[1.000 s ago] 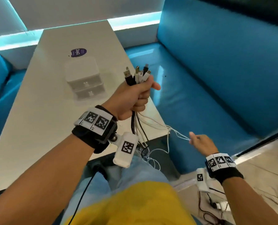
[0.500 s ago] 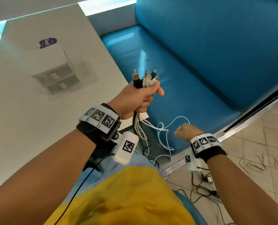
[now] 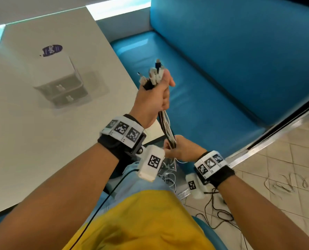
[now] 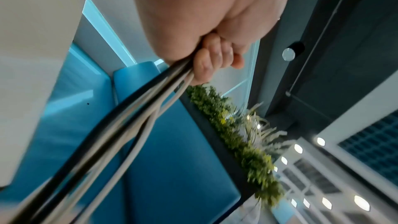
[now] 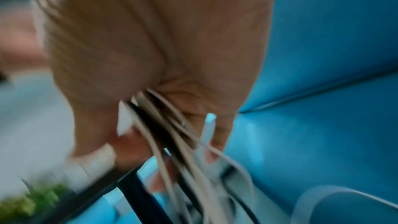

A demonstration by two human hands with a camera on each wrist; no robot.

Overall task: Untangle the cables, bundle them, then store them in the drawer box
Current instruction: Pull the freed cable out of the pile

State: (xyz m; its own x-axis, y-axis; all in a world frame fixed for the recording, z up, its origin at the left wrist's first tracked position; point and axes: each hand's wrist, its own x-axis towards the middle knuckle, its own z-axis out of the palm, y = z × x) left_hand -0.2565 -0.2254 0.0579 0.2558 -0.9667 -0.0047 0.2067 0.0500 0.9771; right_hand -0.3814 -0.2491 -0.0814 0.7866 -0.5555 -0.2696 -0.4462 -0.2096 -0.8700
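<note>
left hand (image 3: 154, 98) clenched round cables (image 3: 165, 123), connector ends up | right hand (image 3: 182, 148) has come in from 4 o'clock, now gripping strands below | drawer box (image 3: 60, 82) shut on bench (image 3: 33, 141), 10 o'clock | strands gathered; bundling starts

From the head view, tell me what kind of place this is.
Probably a café or lounge booth: a blue padded bench wraps a white table, with tiled floor and a planter behind the seat.
</note>
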